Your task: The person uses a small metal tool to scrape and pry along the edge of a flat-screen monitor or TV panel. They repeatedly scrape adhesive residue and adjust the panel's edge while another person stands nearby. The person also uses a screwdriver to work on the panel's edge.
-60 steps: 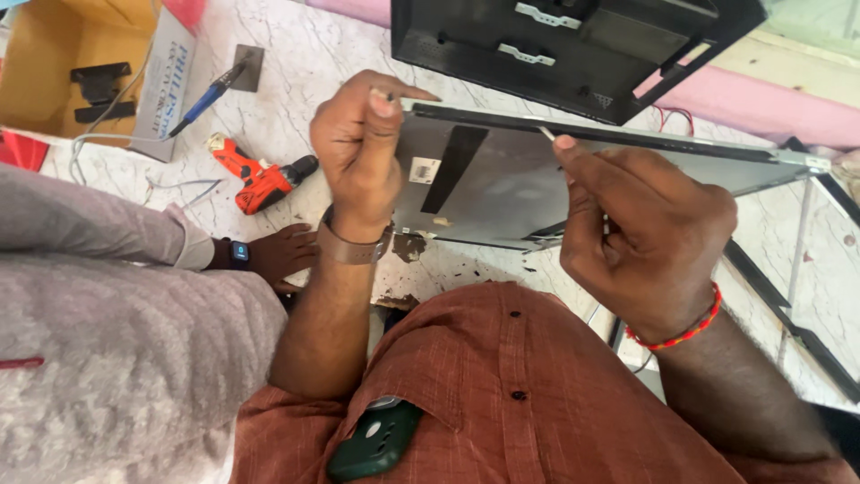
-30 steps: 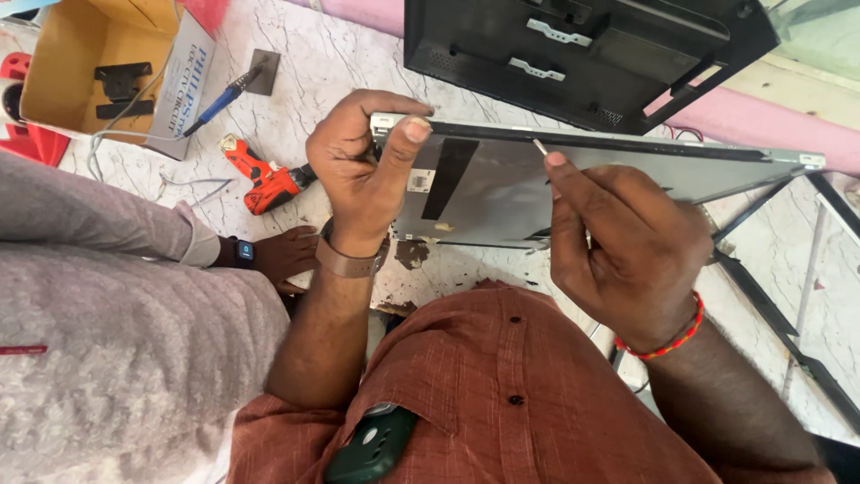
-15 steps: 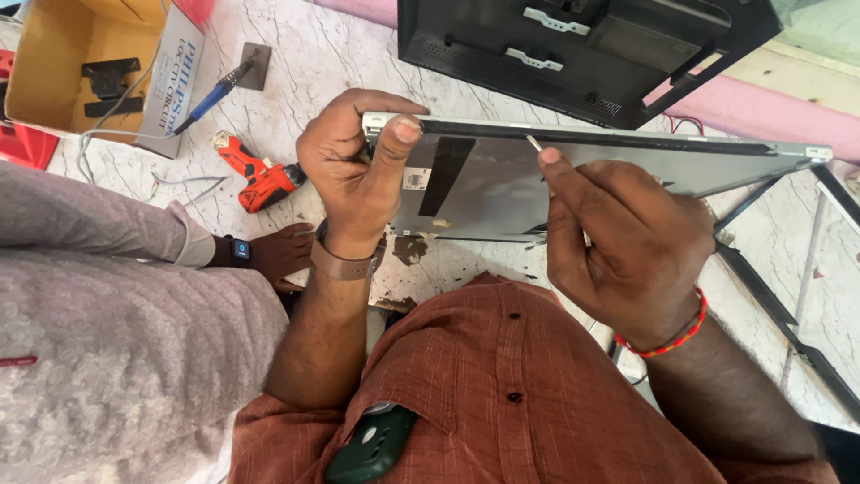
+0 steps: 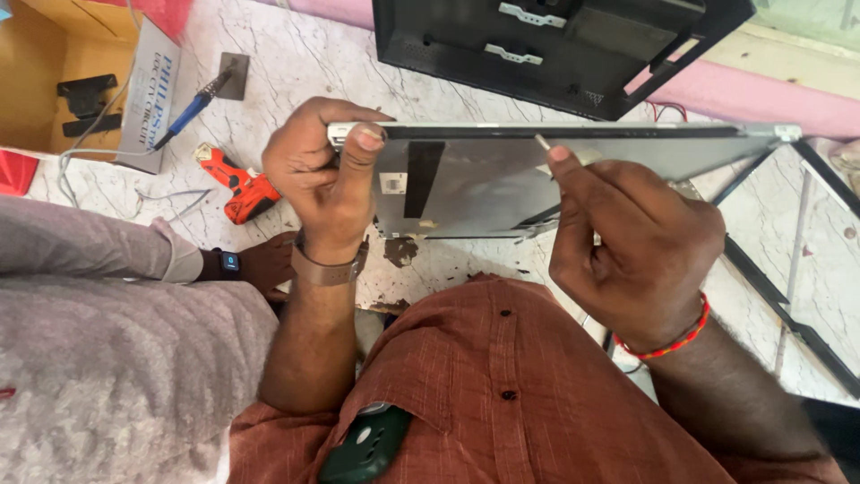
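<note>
A flat grey display panel (image 4: 484, 184) with a metal back and a dark strip stands tilted on its edge over the marble floor. My left hand (image 4: 322, 175) grips its upper left corner, thumb pressed on the top edge. My right hand (image 4: 632, 246) is closed around a thin metal tool (image 4: 543, 142) whose tip touches the panel's top edge near the middle. A red thread band circles my right wrist; a brown watch strap sits on the left.
A black TV back cover (image 4: 555, 45) lies beyond the panel. A thin black frame (image 4: 788, 296) lies at right. An orange power screwdriver (image 4: 240, 184), a blue-handled tool (image 4: 193, 103) and a cardboard box (image 4: 81, 81) lie at left. Another person's grey sleeve and watch-wearing hand (image 4: 246, 264) rest nearby.
My left hand shifted its grip slightly on the panel's corner, thumb now up on the edge. The right hand with the tool stayed at the top edge, moving little.
</note>
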